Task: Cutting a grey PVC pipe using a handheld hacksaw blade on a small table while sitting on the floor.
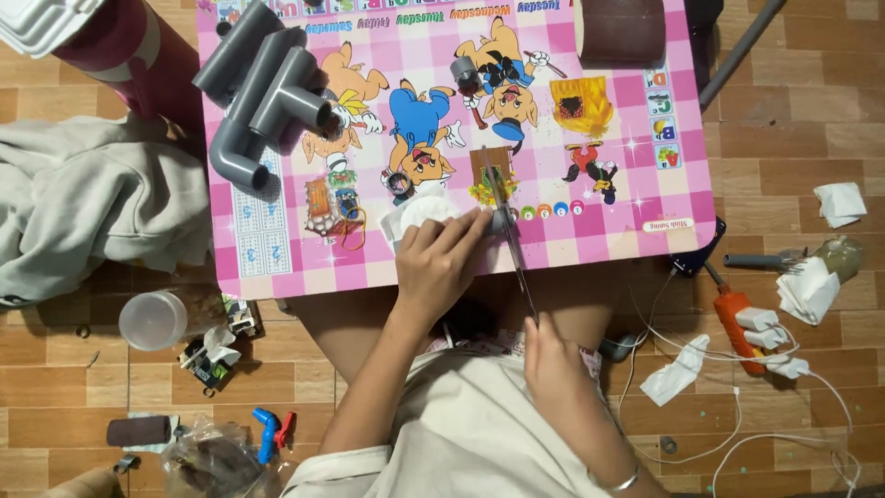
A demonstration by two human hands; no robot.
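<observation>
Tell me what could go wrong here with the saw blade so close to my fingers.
1. The left hand pins the small grey piece right beside the thin saw blade; a slip could nick the fingers.
2. The piece lies near the pink table's front edge, so the blade might score the printed top.
3. The right hand grips the blade's far end, so the blade may flex and wander.
</observation>
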